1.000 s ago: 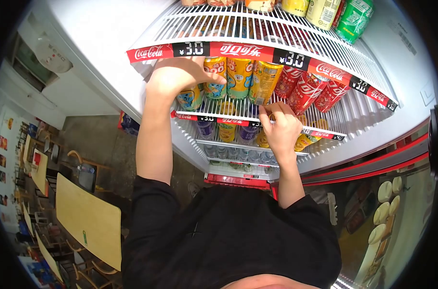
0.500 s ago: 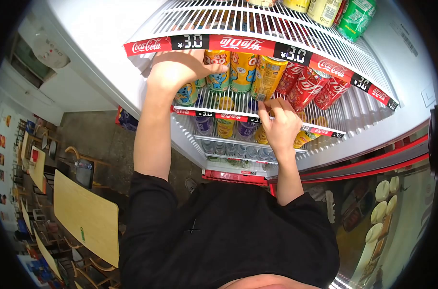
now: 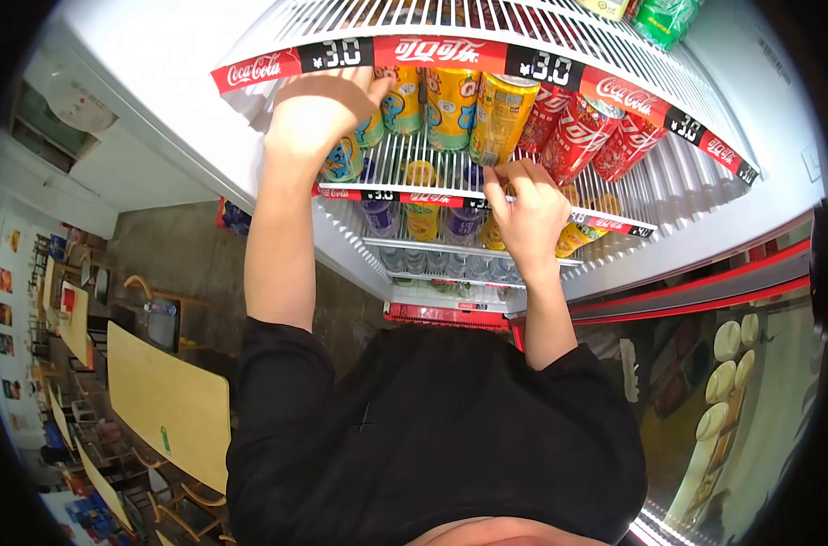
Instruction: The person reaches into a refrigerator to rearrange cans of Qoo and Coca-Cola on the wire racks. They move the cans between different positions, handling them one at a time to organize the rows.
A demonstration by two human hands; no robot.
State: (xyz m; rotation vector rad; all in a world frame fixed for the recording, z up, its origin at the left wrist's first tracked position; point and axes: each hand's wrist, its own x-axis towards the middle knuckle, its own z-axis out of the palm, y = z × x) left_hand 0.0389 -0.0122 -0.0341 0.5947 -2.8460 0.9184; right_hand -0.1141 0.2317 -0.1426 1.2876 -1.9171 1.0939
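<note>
My left hand [image 3: 323, 109] reaches in under the upper wire shelf of a drinks fridge. Its thumb sticks out to the right beside yellow cans [image 3: 450, 109]; the other fingers are hidden behind the red price strip [image 3: 436, 49]. A yellow-and-green can [image 3: 343, 160] stands just below that hand. My right hand [image 3: 530, 207] has its fingers curled over the front edge of the lower wire shelf [image 3: 446, 202]. Directly above its fingertips is a gold-yellow can [image 3: 503, 118], tilted slightly. Red Coca-Cola cans [image 3: 582, 141] stand to its right.
On the top shelf sits a green can [image 3: 666, 20]. Bottles with purple labels [image 3: 377, 217] and clear bottles [image 3: 455, 264] fill lower shelves. The fridge door [image 3: 687, 287] stands open on the right. Wooden tables [image 3: 168, 400] and chairs are at left.
The view has shifted, so the shelves sit a little higher and further left. My left hand has moved slightly left, its thumb uncovering more of the yellow cans. My right hand stays at the shelf edge.
</note>
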